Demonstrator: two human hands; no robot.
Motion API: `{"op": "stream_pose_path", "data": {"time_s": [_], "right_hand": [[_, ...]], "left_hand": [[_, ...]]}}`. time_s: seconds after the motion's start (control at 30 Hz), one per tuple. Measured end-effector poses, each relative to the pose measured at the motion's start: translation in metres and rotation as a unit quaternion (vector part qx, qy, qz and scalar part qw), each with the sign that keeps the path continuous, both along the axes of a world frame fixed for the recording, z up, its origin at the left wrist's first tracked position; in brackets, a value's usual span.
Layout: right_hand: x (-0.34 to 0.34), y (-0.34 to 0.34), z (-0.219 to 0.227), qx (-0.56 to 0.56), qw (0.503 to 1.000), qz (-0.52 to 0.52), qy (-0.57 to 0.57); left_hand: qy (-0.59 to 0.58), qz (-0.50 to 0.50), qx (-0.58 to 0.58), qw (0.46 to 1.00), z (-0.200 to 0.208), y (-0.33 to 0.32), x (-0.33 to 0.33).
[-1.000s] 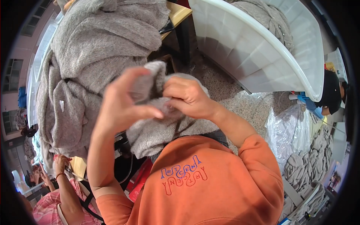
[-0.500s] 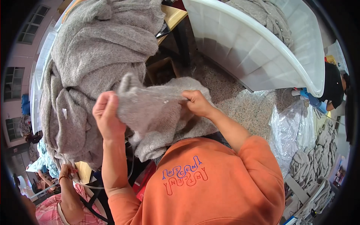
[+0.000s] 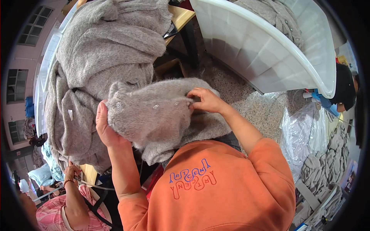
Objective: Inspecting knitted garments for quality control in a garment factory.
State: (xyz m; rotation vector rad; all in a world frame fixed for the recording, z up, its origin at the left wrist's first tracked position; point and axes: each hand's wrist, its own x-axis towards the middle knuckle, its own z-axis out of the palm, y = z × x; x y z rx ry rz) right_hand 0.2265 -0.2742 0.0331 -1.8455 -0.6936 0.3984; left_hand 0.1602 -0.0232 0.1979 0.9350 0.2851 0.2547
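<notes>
A fuzzy grey-beige knit cardigan (image 3: 144,121) lies across my lap, its upper part raised between my hands. A row of shiny, jewel-like buttons (image 3: 155,106) runs along the raised part. My left hand (image 3: 110,129) grips the left end, with the thumb up at the edge and the other fingers partly hidden by the knit. On the other side my right hand (image 3: 205,101) pinches the cloth beside the rightmost visible button. A large heap of matching grey knitwear (image 3: 110,46) rises just beyond my left hand, on the table.
A big white plastic bin (image 3: 258,50) holding more grey knits (image 3: 275,17) stands at the far right. Clear plastic sheeting (image 3: 302,127) and piled knits (image 3: 325,158) lie to the right. Another person's arm (image 3: 75,196) is at the lower left, near a wooden table edge (image 3: 89,174).
The cardigan was blurred and stretched between my hands; now it is steadier and slacker, with more buttons showing. My right hand's fingers have shifted to a button along the edge.
</notes>
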Motion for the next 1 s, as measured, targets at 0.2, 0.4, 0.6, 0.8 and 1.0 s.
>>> {"op": "stream_pose_path", "data": {"time_s": [0.2, 0.4, 0.6, 0.8, 1.0], "right_hand": [[-0.011, 0.0, -0.025, -0.004, 0.999, -0.044, -0.027], [-0.053, 0.014, 0.035, 0.105, 0.991, 0.02, 0.075], [-0.106, 0.087, 0.033, 0.023, 0.923, 0.357, 0.142], [-0.086, 0.086, -0.015, 0.029, 0.958, 0.265, 0.101], [-0.086, 0.0, -0.027, 0.066, 0.972, 0.194, 0.11]], "left_hand": [[0.01, -0.053, -0.075, 0.996, 0.001, 0.022, -0.007], [0.013, -0.031, -0.059, 0.998, 0.007, 0.019, -0.004], [-0.045, 0.04, 0.168, 0.984, 0.068, -0.078, -0.007], [-0.113, 0.144, 0.01, 0.983, 0.051, 0.004, -0.064], [-0.147, 0.289, -0.155, 0.933, 0.044, 0.105, -0.155]]}}
